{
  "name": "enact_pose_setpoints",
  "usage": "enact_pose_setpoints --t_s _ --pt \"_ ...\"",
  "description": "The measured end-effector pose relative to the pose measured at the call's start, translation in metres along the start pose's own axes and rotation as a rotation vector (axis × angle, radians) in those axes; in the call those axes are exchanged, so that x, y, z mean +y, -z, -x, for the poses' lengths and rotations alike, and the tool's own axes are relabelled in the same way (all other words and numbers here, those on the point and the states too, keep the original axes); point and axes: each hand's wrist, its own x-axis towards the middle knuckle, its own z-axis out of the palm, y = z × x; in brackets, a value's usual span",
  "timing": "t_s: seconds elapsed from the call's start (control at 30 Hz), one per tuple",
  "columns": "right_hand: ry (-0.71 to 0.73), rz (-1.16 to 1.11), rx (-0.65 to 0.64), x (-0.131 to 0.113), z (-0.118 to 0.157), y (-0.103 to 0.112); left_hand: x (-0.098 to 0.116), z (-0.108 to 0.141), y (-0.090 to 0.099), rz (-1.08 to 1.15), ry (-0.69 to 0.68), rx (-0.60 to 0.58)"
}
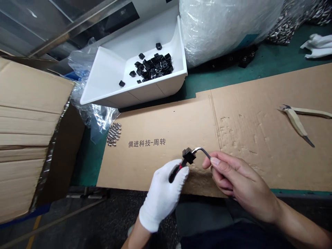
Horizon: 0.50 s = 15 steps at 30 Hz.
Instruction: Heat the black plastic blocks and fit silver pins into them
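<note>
My left hand (166, 188), in a white glove, is closed round a black and red tool (179, 168) whose kind I cannot make out. At the tool's upper end sits a small black block (189, 155), tilted and raised over the cardboard. Bare fingers of my right hand (233, 174) pinch a bent hex key (203, 150). The key's far end meets the block's right side, where a shiny silver piece shows; whether that is a screw I cannot tell.
A white bin (129, 98) with many black blocks stands behind the cardboard sheet (160, 121). Small metal pins (114, 134) lie at its left edge, cutters (295, 119) at the right. A cardboard box (28, 138) stands left; a plastic-wrapped bundle (223, 27) and white glove (317, 46) lie behind.
</note>
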Motion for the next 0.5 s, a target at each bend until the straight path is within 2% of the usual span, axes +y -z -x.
enact_pose_setpoints --t_s 0.2,0.5 --pt "0.085 0.002 0.000 0.003 0.003 -0.003 0.009 0.009 -0.017 0.398 0.166 -0.170" --pt "0.155 -0.046 0.125 0.026 -0.014 -0.013 0.012 0.003 -0.051 0.809 0.300 -0.185"
